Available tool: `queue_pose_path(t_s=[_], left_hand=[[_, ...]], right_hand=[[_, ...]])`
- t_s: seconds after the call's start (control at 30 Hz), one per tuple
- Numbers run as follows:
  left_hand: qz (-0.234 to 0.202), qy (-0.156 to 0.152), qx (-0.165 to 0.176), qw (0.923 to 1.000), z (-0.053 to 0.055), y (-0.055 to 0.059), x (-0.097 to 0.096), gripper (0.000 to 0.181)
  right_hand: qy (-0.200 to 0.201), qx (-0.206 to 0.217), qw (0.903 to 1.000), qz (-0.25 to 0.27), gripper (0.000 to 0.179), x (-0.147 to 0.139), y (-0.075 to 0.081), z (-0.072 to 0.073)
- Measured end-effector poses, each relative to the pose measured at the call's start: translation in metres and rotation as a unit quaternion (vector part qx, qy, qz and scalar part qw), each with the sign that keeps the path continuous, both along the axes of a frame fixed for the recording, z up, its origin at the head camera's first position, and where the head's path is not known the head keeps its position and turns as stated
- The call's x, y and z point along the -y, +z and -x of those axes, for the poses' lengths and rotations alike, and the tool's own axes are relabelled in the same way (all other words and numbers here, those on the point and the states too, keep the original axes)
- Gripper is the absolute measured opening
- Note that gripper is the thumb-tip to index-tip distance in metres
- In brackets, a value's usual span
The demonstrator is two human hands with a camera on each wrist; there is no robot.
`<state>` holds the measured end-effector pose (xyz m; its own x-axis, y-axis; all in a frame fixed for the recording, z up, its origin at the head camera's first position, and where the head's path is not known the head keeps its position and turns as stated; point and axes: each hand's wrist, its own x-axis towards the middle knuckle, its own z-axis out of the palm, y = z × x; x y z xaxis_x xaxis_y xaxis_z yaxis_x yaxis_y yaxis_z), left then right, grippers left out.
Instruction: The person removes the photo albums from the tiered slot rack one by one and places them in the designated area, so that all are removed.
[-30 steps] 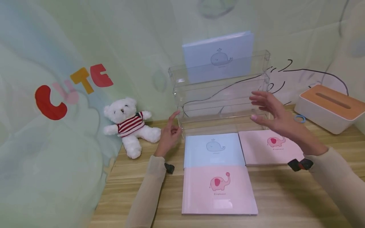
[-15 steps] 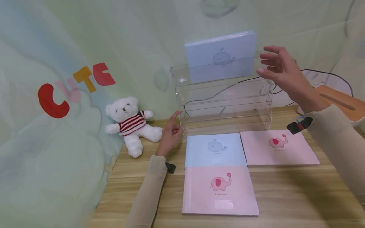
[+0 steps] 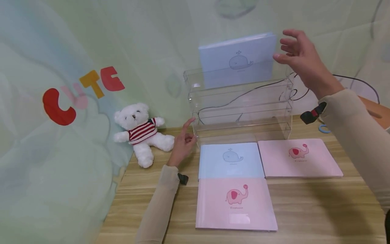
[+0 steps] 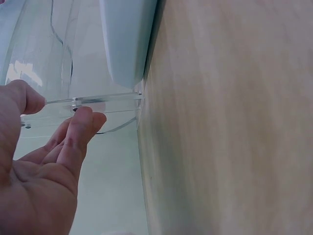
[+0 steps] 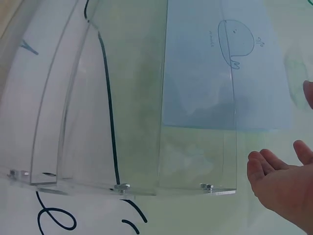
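A clear acrylic display rack (image 3: 243, 117) with stepped tiers stands at the back of the table. My left hand (image 3: 182, 144) grips its left side panel low down, thumb and fingertips at the edge in the left wrist view. Upright in the top tier leans a light blue notebook (image 3: 239, 67) with a whale drawing. My right hand (image 3: 300, 56) hovers just right of that notebook, fingers loosely bent and holding nothing. In front of the rack lie another blue whale notebook (image 3: 231, 167) and two pink elephant notebooks, one nearest me (image 3: 213, 210), one at right (image 3: 274, 162).
A white teddy bear (image 3: 137, 117) in a striped shirt sits left of the rack. At the far right, the right sleeve partly covers a tissue box with an orange lid (image 3: 373, 108), near a blue ring (image 3: 324, 128). A printed cloth (image 3: 170, 40) hangs behind everything.
My right hand has risen from in front of the rack's right side to beside the upright blue notebook. The left hand keeps its place at the rack.
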<state>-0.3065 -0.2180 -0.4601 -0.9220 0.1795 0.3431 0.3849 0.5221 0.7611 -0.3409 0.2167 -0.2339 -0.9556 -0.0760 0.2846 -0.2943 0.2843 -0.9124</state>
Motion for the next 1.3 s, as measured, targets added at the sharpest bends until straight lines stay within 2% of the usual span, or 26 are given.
queue_pose_path(t_s=[0.3,0.47,0.63,0.83,0.97,1.13,1.3], left_hand=[[-0.006,-0.003,0.0,1.0,-0.001,-0.002,0.003,0.082],[-0.009,-0.003,-0.002,1.0,-0.002,-0.002,0.003,0.081],[-0.007,-0.006,0.002,1.0,-0.002,-0.001,0.001,0.081],[-0.004,-0.009,0.003,0.9999,-0.002,0.0,0.001,0.08],[-0.005,-0.009,0.002,0.9999,-0.002,0.001,0.001,0.081],[-0.01,-0.009,0.007,0.9999,-0.004,-0.001,0.001,0.082],[-0.009,-0.009,0.003,0.9999,-0.004,-0.003,0.001,0.084]], right_hand=[[0.005,-0.017,0.9998,0.0,0.073,0.012,0.003,0.024],[0.005,-0.035,0.9994,0.002,0.065,0.017,0.007,0.034],[0.023,-0.015,0.9991,0.034,0.056,0.013,0.013,0.043],[0.031,-0.004,0.9995,0.0,0.051,0.012,0.012,0.049],[0.032,-0.008,0.9994,0.003,0.048,0.016,0.011,0.052],[0.023,-0.024,0.9978,0.057,0.042,0.025,0.007,0.052],[-0.009,-0.037,0.9927,0.115,0.038,0.035,0.005,0.053]])
